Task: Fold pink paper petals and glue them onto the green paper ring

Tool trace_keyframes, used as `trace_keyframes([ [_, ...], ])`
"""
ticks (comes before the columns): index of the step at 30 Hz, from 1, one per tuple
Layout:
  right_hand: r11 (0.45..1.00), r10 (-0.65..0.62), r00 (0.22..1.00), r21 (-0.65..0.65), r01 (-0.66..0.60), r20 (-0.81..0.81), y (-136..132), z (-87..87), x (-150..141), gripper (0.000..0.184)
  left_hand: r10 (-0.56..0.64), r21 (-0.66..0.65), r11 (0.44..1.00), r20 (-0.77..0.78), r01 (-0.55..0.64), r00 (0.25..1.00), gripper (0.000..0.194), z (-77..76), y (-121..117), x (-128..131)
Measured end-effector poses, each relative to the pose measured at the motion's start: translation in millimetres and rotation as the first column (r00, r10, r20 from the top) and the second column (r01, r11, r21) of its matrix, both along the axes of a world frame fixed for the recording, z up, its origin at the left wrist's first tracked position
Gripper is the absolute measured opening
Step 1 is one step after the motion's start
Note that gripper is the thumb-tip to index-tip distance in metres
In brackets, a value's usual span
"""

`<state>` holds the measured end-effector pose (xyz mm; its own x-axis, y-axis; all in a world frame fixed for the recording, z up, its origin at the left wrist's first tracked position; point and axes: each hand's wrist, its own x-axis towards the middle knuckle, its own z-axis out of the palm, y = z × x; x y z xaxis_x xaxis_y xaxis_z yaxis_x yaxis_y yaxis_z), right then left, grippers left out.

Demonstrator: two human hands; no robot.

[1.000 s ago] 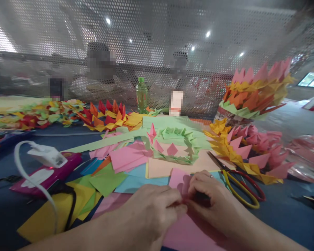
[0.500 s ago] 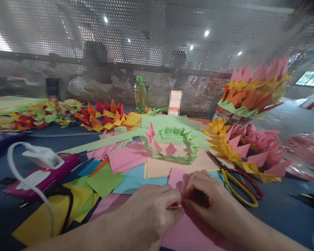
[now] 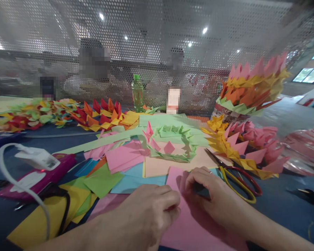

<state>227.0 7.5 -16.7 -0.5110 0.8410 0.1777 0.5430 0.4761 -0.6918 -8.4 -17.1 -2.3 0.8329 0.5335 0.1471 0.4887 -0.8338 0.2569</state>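
A pink paper sheet (image 3: 196, 232) lies flat under both hands at the table's near edge. My left hand (image 3: 151, 209) is closed over its left side, fingers curled in and thumb pressed against them; anything inside the grip is hidden. A short gap to the right, my right hand (image 3: 206, 195) bends thumb and forefinger into a closed ring at the sheet. A darker pink patch shows by those fingertips, and I cannot tell if it is a held piece or shadow. Just beyond sits a ring of folded green paper (image 3: 189, 155) with small pink folded points (image 3: 169, 147).
Scissors (image 3: 235, 181) lie right of my right hand, near a pen (image 3: 311, 195). A magenta power strip (image 3: 36, 177) with a white charger (image 3: 38, 157) is at left. Folded paper rings (image 3: 247, 150) and a tall paper stack (image 3: 253, 90) stand right. A green bottle (image 3: 137, 94) stands behind.
My hands, whose fingertips met over the pink paper, have drawn slightly apart, baring more of the sheet between them. The whole view has shifted a little.
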Motion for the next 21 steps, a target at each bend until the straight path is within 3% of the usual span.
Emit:
trace_keyframes([
  [5, 1.0, 0.027, 1.0, -0.001, -0.027, -0.015, -1, 0.8, 0, 0.026, 0.022, -0.026, 0.999, 0.032, -0.021, 0.999, 0.017, 0.6, -4, -1],
  [13, 0.998, -0.064, 0.996, -0.02, 0.065, 0.07, -6, 3.0, -11, 0.023, 0.004, -0.044, 0.999, 0.033, -0.002, 0.999, 0.02, 4.6, -4, -1],
  [21, 0.989, 0.009, 0.998, -0.148, -0.018, -0.06, -1, 6.0, -1, 0.032, 0.01, -0.047, 0.999, 0.009, -0.01, 1.0, 0.007, 14.8, -8, 0],
])
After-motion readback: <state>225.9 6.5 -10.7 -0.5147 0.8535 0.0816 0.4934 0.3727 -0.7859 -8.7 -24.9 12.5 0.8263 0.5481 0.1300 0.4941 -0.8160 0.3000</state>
